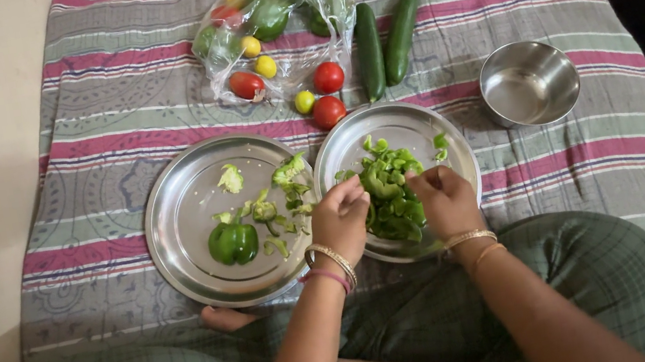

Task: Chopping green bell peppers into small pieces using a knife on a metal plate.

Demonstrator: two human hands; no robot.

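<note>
My left hand (341, 220) and my right hand (443, 200) are over the near edge of the right steel plate (418, 122). Both have their fingers closed on green capsicum pieces (390, 187) piled on that plate. The left steel plate (180, 224) holds a whole small green capsicum (233, 243) plus scraps of stem and core (282, 192). I cannot see a knife.
Beyond the plates lie two cucumbers (382, 42), loose red tomatoes (329, 91), small yellow lemons (265, 66), and a clear plastic bag (267, 18) holding more vegetables. An empty steel bowl (529, 83) stands at right. All rest on a striped cloth (104, 96); bare floor lies left.
</note>
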